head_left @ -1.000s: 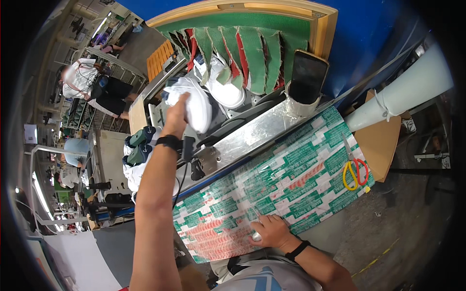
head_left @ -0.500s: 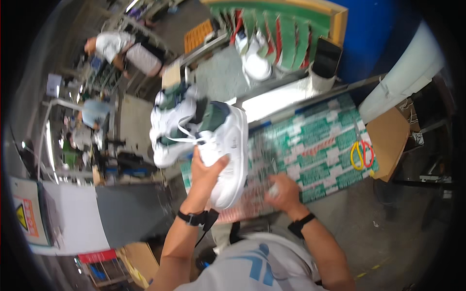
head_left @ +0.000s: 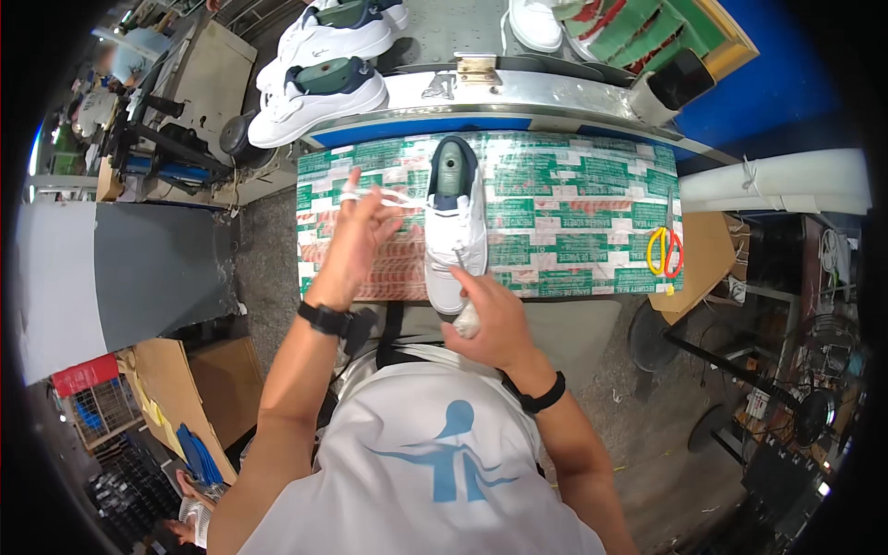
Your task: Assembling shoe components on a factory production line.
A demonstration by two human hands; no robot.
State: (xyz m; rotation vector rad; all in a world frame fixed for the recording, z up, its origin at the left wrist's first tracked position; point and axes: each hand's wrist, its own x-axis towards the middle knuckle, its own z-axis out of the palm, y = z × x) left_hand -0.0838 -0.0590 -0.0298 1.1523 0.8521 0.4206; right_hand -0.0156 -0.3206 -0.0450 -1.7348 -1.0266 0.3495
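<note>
Well, where is the shoe point(head_left: 452, 231), and why that way round?

On the green-and-white bench point(head_left: 564, 227), upright, toe toward the person. From my remote view, I judge this brings the lacing within reach of both hands.

State of each grip?

Right hand point(head_left: 499, 322): closed around the pale handle of a thin tool point(head_left: 467, 321), presumably so its shaft can point at the lacing. Left hand point(head_left: 363, 227): fingers spread; white lace point(head_left: 400, 196) runs out to them, probably for clearance. Pinched or merely hooked, I cannot tell.

Scissors point(head_left: 666, 244)?

Bench's right edge, likely out of the way.
</note>
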